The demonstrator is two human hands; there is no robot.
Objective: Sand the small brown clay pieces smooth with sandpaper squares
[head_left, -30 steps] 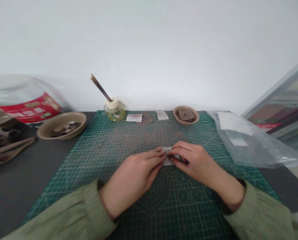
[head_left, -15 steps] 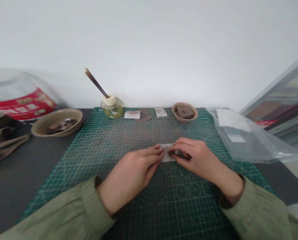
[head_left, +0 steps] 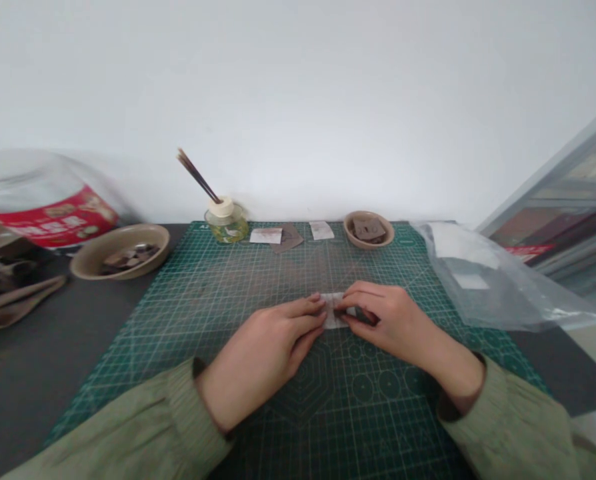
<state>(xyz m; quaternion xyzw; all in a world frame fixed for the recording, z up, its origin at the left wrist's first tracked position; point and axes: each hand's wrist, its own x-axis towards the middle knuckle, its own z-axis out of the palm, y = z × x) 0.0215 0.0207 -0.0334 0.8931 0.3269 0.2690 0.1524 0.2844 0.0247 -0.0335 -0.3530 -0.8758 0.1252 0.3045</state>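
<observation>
A small white piece of paper [head_left: 334,321], smudged brown in the middle, lies on the green cutting mat [head_left: 328,267]. From the left, my left hand [head_left: 273,340] rests its outstretched fingertips on the paper's edge. My right hand [head_left: 391,320] curls over the other side, thumb and fingertips pinched together against the smudged strip. Something small and dark seems to sit in that pinch, but the fingers cover most of it.
Two more white paper pieces [head_left: 321,231] and a brown scrap [head_left: 288,239] lie at the back. A small bowl [head_left: 348,235] holds brown pieces; another bowl [head_left: 85,263] stands left. There are also a reed diffuser [head_left: 227,223], a large jar [head_left: 33,200] and a plastic bag [head_left: 478,287].
The whole view has shifted slightly, so things sit a little lower. Both hands stay at the white paper, and the right fingertips have moved a touch toward the left hand.
</observation>
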